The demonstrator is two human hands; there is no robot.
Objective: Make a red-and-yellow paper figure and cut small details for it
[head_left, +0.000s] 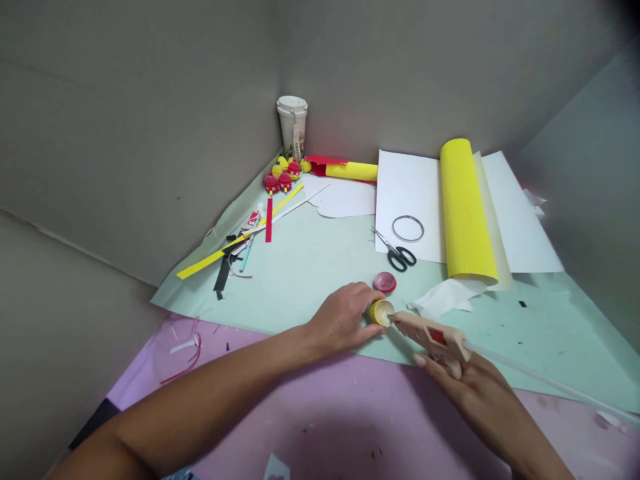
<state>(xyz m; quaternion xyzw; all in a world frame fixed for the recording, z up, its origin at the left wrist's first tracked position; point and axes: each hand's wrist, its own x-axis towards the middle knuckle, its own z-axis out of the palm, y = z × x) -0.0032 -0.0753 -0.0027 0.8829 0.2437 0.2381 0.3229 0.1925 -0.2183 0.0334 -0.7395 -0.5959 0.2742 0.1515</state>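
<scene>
L hand (343, 319) pinches yellow cap (381, 312), open side twd glue gun (430, 337). R hand (475, 390) wraps gun grip, nozzle at cap rim; glue stick (540, 379) juts out gun's back. Rel. to cap: red cap (385, 282) just behind, tissue (445, 298) just right, scissors (397, 253) further back, ring (408, 228) on paper (415, 193) beyond, yellow roll (465, 210) back-right, cup (293, 125) far back-left in corner.

Two bare forearms, no sleeves, watch or rings visible. Left hand (343, 319) from lower left of frame, right hand (475, 393) from lower right; short, unpainted nails.
</scene>
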